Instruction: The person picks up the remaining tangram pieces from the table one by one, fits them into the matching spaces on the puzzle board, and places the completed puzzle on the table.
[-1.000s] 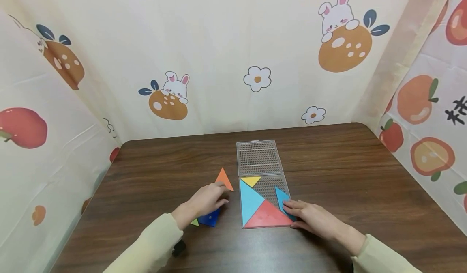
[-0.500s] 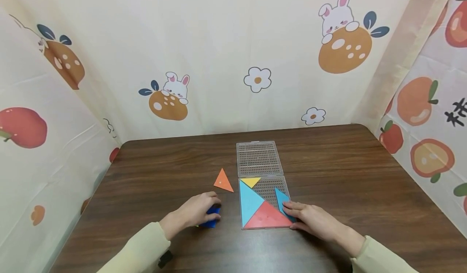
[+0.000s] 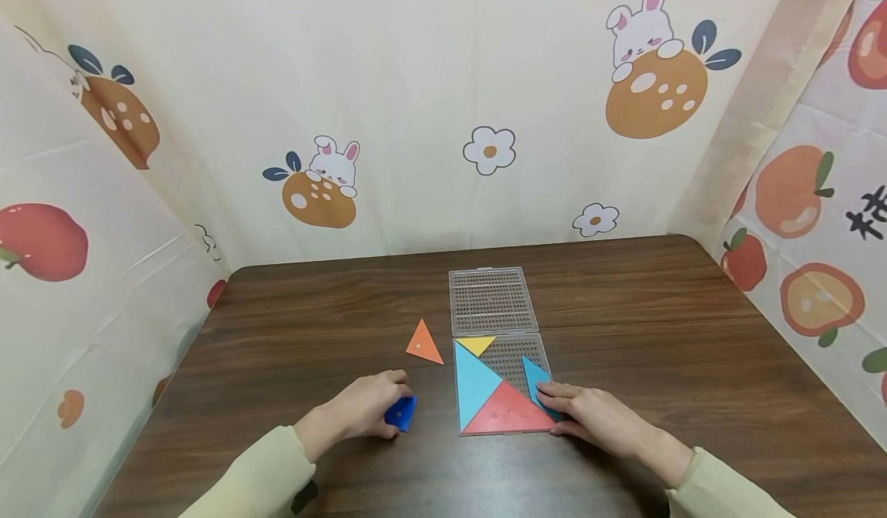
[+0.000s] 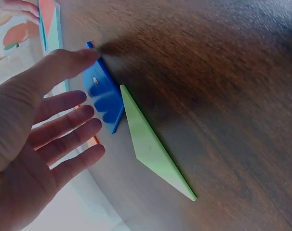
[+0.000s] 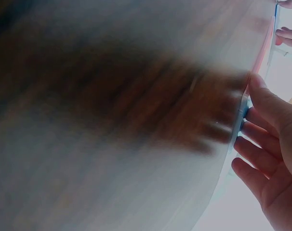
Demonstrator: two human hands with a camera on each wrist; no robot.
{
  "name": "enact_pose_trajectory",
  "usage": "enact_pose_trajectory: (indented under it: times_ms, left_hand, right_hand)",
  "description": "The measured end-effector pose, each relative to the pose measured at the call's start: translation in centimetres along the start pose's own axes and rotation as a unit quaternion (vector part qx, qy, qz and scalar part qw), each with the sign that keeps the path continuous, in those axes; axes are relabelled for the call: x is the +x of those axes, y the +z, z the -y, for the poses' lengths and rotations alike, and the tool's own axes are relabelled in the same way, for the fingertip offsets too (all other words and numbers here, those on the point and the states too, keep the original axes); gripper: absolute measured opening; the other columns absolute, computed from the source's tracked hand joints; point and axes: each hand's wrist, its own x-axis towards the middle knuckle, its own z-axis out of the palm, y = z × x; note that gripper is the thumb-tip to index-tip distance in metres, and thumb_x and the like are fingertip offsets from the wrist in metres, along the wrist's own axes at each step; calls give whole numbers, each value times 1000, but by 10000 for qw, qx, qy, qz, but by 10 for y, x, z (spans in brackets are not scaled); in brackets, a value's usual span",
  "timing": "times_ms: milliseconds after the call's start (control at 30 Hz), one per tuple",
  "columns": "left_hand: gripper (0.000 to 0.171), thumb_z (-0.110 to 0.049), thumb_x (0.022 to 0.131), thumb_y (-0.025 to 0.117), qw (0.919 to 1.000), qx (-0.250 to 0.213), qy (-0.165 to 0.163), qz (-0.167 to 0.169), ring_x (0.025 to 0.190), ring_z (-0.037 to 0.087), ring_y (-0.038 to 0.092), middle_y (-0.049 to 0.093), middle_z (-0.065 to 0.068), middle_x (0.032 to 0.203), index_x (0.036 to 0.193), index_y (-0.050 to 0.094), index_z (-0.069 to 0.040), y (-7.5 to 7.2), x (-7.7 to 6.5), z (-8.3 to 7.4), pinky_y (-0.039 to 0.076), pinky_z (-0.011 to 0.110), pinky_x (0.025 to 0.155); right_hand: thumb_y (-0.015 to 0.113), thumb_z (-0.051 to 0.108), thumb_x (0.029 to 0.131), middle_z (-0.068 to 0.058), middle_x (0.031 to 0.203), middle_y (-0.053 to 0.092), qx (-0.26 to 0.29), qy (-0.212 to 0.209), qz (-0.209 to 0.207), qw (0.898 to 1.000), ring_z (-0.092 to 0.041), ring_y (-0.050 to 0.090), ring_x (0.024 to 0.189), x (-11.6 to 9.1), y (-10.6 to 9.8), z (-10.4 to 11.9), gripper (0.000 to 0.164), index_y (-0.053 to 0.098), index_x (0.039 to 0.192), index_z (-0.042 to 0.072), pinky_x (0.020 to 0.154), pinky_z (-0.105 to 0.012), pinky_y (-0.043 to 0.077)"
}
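My left hand [image 3: 360,409] is over a dark blue tangram piece [image 3: 401,413] on the table, thumb at its edge. In the left wrist view the fingers are spread a little above that piece, and a green triangle [image 4: 150,149] lies beside it. My right hand [image 3: 597,418] rests at the right side of a clear plastic tray [image 3: 514,362]; its fingertips touch a blue parallelogram [image 3: 534,375] and the thumb is at the near corner. The tray also holds a light blue triangle [image 3: 474,385], a red triangle [image 3: 509,412] and a yellow triangle [image 3: 476,345].
An orange triangle [image 3: 423,344] lies on the wooden table left of the tray. The tray's hinged lid [image 3: 492,301] lies flat behind it. Printed cloth [image 3: 416,102] hangs along the table's back and sides.
My left hand has drawn back from beside the orange triangle toward the near left, over the dark blue piece. The orange triangle now shows fully. My right hand has stayed in place.
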Motion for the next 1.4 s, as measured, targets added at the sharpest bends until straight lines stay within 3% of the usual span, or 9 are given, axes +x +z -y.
enact_pose_trajectory:
  times_ms: [367,800,1133,1400]
  left_hand:
    - [43,-27,67,77,9996,166,223,5,79,11,50,52,3,91,100,63,-4,1,1,0,48,25,69]
    - [34,-23,65,73,9942,761,684,-338,72,9,44,49,0,81,90,64,-3,5,-1,0,45,19,62]
    - [22,-18,68,67,9953,527,681,-453,71,11,48,54,3,81,83,64,-2,3,0,1,46,23,63]
    - [4,-9,73,62,9971,-104,561,-501,55,5,35,43,-7,66,69,61,-8,-3,-1,4,34,17,51]
  right_hand:
    - [67,23,78,-11,119,55,-11,127,93,9999,-24,54,104,1,0,-1,42,60,114,2,76,-36,48]
    - [67,23,78,-12,118,56,-4,100,56,9999,-24,55,103,0,1,-1,41,61,113,2,75,-37,48]
    - [66,23,80,-13,118,55,86,68,41,9999,-26,55,102,0,-1,0,40,60,113,1,75,-38,48]
    - [66,21,80,-13,118,55,148,102,103,9998,-26,55,103,0,-2,1,40,60,114,1,76,-38,48]
